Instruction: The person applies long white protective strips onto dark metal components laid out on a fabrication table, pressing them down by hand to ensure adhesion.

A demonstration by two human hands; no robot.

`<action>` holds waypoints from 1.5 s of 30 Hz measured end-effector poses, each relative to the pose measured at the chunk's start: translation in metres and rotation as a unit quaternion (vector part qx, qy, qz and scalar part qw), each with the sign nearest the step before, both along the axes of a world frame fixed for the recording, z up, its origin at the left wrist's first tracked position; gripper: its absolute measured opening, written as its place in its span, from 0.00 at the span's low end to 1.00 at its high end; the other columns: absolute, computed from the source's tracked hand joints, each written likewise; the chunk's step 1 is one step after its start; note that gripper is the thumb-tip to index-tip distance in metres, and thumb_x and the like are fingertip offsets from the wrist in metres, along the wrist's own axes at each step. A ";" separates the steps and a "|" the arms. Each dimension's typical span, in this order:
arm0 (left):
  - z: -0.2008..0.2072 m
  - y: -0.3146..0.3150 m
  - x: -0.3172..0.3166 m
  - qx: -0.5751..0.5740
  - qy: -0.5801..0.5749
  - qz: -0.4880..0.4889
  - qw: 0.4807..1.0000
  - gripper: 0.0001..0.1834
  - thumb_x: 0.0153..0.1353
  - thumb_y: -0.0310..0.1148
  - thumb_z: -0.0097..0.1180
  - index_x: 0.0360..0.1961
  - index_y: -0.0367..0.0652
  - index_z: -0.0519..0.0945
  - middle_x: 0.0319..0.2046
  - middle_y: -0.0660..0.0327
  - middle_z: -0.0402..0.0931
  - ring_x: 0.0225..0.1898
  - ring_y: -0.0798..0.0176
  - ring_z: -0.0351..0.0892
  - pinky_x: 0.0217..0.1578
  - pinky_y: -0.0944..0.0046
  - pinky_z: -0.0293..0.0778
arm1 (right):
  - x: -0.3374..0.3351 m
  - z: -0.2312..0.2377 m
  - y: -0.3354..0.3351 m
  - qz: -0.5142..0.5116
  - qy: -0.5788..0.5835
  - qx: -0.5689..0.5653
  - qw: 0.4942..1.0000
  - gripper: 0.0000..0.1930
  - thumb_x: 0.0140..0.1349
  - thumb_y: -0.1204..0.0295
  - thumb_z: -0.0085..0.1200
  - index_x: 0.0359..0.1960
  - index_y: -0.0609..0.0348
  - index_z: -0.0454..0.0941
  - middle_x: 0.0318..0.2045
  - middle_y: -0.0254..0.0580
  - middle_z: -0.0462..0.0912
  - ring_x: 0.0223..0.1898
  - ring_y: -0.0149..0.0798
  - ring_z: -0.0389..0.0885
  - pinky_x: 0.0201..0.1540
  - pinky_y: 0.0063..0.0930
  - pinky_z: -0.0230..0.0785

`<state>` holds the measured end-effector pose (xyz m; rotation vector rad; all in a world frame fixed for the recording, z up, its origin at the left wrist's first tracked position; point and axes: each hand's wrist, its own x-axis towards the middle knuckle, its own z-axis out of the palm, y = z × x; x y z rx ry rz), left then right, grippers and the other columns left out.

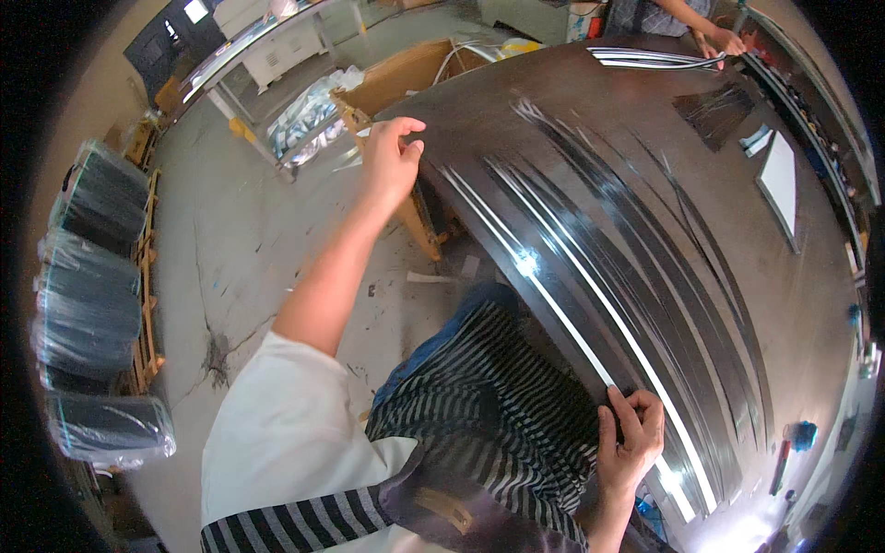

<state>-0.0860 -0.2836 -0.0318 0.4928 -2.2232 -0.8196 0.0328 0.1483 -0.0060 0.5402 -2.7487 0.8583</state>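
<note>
Long, thin strips lie side by side on the dark table (793, 304), running from its far left edge toward the near right. My right hand (636, 433) is at the near edge, its fingertips bent onto the nearest glossy white-and-black strip (562, 318), with the thumb close to the index finger. A second glossy strip (636, 346) lies just beyond it. My left hand (392, 166) is raised by the table's far left corner; its thumb and index finger are apart, with nothing visible between them. Several thin black strips (687, 267) lie farther in, some loosely crossing.
Across the table, a co-worker's hand (724, 44) touches a bundle of strips (645, 58). A white wedge-shaped piece (779, 189) lies at the right. A cardboard box (396, 78) stands beyond the left corner. Wrapped dark rolls (92, 295) stand by a pallet at far left.
</note>
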 end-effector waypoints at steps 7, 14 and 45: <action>0.105 0.198 0.133 -0.096 0.244 -0.620 0.739 0.09 0.56 0.30 0.56 0.35 0.37 0.82 0.38 0.54 0.81 0.40 0.54 0.82 0.41 0.59 0.79 | 0.001 -0.015 0.006 0.001 0.075 0.022 0.997 0.14 0.51 0.71 0.67 0.41 0.57 0.85 0.33 0.42 0.74 0.32 0.43 0.75 0.35 0.36 0.70; 0.105 0.266 0.201 0.090 0.450 -0.510 0.727 0.04 0.58 0.32 0.61 0.30 0.45 0.84 0.31 0.59 0.81 0.32 0.68 0.76 0.29 0.71 0.74 | 0.002 -0.013 -0.004 0.001 0.108 0.023 0.994 0.12 0.54 0.72 0.65 0.41 0.57 0.85 0.33 0.40 0.74 0.33 0.40 0.77 0.34 0.33 0.71; 0.112 0.248 0.176 0.262 0.129 -0.782 0.551 0.11 0.57 0.27 0.65 0.42 0.34 0.85 0.41 0.50 0.82 0.40 0.55 0.83 0.39 0.63 0.80 | -0.003 -0.019 0.006 -0.011 0.139 0.010 0.990 0.10 0.54 0.71 0.65 0.39 0.53 0.84 0.33 0.38 0.75 0.33 0.40 0.78 0.32 0.33 0.73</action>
